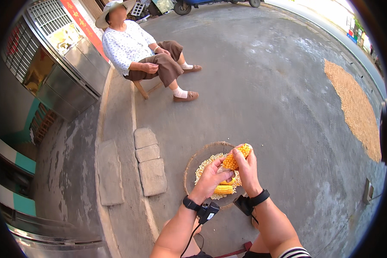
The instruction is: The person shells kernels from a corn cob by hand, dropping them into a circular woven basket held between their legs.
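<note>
Both hands hold one yellow corn cob (231, 162) above a round wicker basket (190, 163). My left hand (211, 179) grips its lower left end, where a pale part without kernels shows. My right hand (248, 171) is wrapped round the upper right end, with the thumb lying on the kernels. Below the hands, loose pale kernels (203, 168) lie in the basket together with more yellow cobs (223, 189), partly hidden by my left hand. Each wrist wears a black strap with a small device.
A person (129, 48) in a hat sits on a wooden stool (140, 89) at the upper left. Flat stone blocks (152, 176) line the low concrete step left of the basket. Grain (354, 106) is spread on the ground at the right. A blue vehicle (209, 2) stands at the top.
</note>
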A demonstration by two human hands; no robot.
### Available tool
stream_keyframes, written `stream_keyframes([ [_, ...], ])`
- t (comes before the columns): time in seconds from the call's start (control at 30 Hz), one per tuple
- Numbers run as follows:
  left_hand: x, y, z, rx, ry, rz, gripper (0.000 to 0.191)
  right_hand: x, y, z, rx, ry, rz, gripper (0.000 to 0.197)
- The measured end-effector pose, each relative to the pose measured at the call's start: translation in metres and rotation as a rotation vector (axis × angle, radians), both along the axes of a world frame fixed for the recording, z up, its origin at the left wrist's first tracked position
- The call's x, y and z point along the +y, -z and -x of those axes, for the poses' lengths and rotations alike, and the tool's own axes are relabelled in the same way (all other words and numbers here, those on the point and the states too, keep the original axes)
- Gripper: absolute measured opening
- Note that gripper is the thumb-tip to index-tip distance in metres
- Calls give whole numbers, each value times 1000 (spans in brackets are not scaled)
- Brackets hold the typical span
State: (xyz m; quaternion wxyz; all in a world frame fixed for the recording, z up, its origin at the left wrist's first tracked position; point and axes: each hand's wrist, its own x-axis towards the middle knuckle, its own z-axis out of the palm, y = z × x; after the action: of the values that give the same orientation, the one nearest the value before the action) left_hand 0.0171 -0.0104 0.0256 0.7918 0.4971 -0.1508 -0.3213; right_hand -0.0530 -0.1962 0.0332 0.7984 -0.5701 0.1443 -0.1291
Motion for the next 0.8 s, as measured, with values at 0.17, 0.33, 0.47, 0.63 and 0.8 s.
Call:
stream_keyframes([
  [0.17,-9,-19,10,-104,-131,-217,59,0,-15,8,21,68,5,36],
  [0.33,-16,-1,4,-208,-178,-267,53,-9,-25,19,6,108,-8,41],
  [0.47,-3,-3,14,-174,-195,-290,47,7,-8,12,-18,87,87,46],
  [0.63,5,-13,8,-155,-173,-214,45,11,-8,7,47,69,58,47],
  [0.8,-21,15,-9,-66,-135,-61,52,-16,-3,9,-19,43,-10,39],
])
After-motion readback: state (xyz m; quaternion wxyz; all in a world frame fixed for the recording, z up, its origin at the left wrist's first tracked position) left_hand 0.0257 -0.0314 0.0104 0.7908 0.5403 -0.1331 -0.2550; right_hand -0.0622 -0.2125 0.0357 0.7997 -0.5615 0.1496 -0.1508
